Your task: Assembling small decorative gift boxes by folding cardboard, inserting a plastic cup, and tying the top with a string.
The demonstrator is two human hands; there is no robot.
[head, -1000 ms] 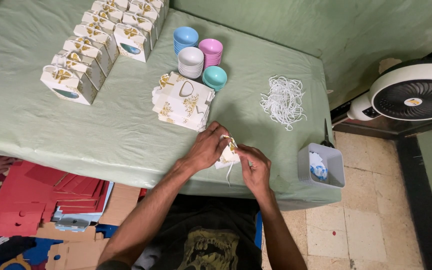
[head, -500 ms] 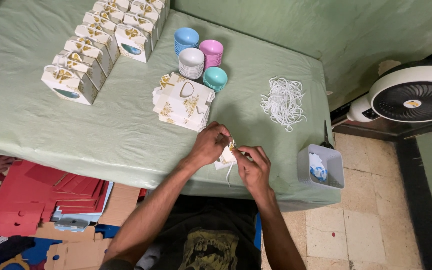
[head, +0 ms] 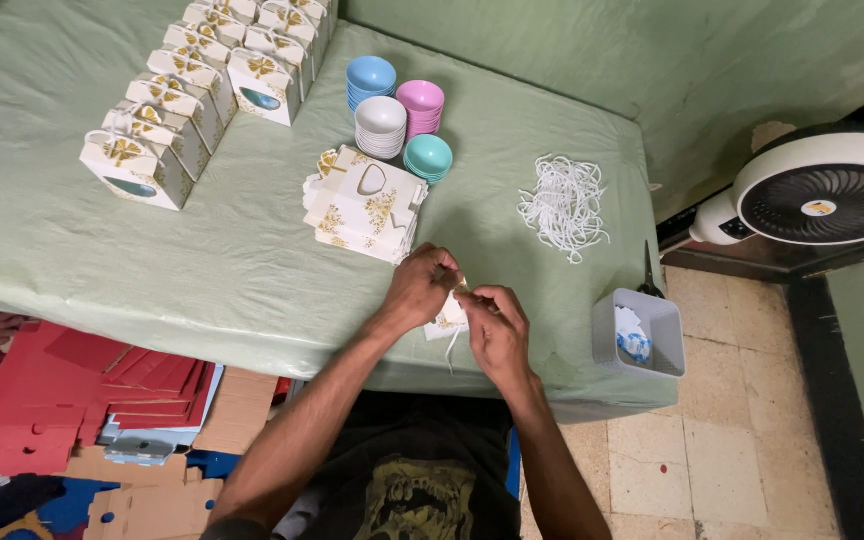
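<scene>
Head view: your left hand (head: 420, 290) and right hand (head: 495, 328) both pinch the small white box (head: 449, 316), steadying it by the flat box stack (head: 364, 205).

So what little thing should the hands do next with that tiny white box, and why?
Probably pull the white string snug. Both hands, left hand and right hand, pinch the top of the small white box at the table's near edge, and a loose end of string dangles below it, so the tie looks unfinished.
</scene>
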